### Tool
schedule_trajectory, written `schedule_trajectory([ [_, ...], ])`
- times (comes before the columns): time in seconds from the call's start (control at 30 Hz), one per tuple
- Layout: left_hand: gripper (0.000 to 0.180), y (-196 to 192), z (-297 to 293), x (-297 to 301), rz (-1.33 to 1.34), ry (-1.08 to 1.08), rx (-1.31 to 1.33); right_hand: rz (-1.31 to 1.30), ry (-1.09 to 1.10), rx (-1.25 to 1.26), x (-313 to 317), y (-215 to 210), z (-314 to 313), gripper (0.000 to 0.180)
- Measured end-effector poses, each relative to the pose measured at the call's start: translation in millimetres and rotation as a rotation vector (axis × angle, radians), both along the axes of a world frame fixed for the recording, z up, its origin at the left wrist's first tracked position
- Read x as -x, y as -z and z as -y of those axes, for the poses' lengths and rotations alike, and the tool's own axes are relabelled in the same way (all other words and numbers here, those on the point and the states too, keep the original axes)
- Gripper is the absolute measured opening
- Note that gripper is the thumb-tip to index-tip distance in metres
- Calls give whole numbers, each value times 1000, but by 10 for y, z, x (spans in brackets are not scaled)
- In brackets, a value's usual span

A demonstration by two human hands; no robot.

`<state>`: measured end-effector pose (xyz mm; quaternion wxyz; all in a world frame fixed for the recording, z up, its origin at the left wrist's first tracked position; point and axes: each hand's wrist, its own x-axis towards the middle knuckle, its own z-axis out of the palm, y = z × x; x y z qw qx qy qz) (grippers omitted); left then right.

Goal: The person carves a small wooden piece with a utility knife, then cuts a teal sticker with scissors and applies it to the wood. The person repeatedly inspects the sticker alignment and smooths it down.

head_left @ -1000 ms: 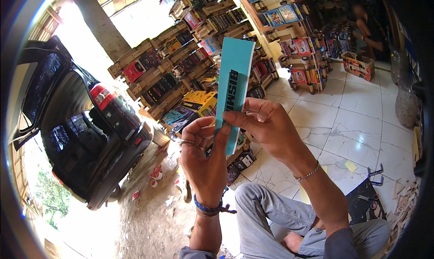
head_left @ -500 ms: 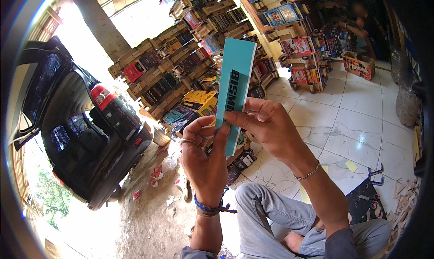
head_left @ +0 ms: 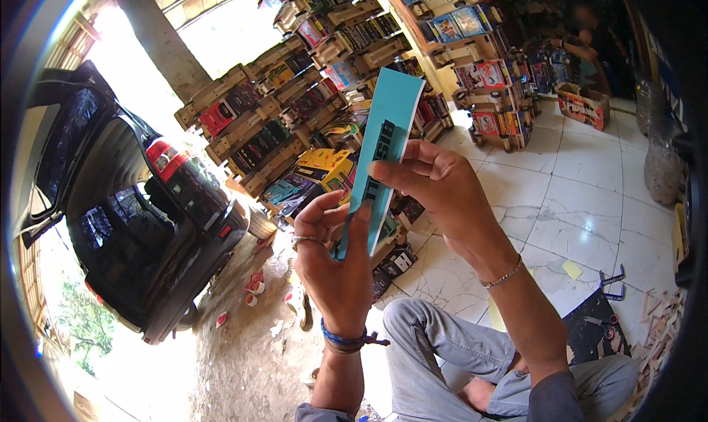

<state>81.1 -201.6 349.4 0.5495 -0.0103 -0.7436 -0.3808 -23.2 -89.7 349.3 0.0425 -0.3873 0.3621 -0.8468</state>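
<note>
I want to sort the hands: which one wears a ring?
The left hand, gripping the lower end of the teal strip, shows a ring; the right hand shows none, only a wrist chain.

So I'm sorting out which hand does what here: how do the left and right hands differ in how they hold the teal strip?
The left hand grips the teal strip at its lower end; the right hand pinches it higher, near the middle. The left hand wears a ring and a blue wristband; the right hand has a thin chain bracelet. Both are bare and touch the same strip.
</note>
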Motion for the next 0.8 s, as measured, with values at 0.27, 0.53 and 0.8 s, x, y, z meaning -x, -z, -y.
schedule_trajectory([
  [0.27, 30, 83, -3, 16, -7, -32, -12, 32, 101, -5, -56, -27, 72, 22],
  [0.53, 30, 100, -53, 7, -39, 74, -93, 13, 84, 41, -62, -30, 109, 17],
  [0.8, 30, 104, -35, 24, -29, 40, -58, -6, 114, 10, -33, -39, 137, 17],
])
